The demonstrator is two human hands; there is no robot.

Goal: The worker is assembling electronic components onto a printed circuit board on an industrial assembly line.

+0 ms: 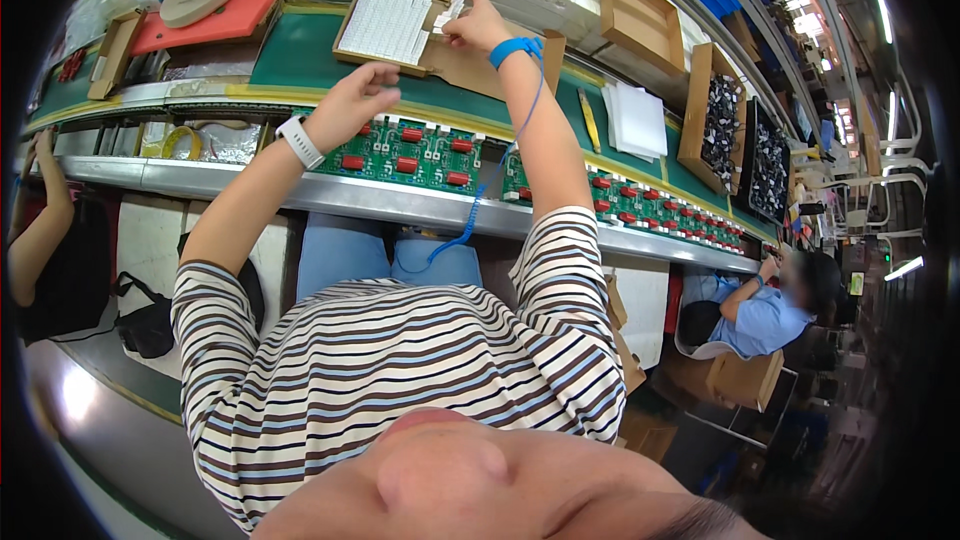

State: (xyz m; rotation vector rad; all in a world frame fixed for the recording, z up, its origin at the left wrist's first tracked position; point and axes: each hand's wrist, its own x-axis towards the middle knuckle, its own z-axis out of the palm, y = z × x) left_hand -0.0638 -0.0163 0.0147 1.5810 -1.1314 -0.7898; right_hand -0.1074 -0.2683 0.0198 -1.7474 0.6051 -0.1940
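I have my right hand (pixel 484 26) out between twelve and one o'clock from my chest, fingers curled in nearly to a pinch around a small cluster of white block-shaped components (pixel 452 12). Whether I have a firm grip or am only touching them, I cannot tell. The cluster sits at three o'clock of the tight white rows in the open cardboard box (pixel 348 53), which lies at twelve o'clock from me on the green bench surface (pixel 290 55).

My left hand (pixel 352 103) is at the box's seven o'clock, half open with loosely bent fingers and nothing visible in it. At the box's six o'clock run green circuit boards (pixel 378 168) with red box-shaped parts.

As I judge it, a loose pinch could scatter the small blocks, and a careless knuckle could topple the neighbouring rows. The blue coiled cord (pixel 468 228) from my wrist strap (pixel 514 50) hangs toward six o'clock past the board edges; a quick pull could snag it on a part. Dropping my left wrist, with its white watch band (pixel 299 144), might knock components crooked.
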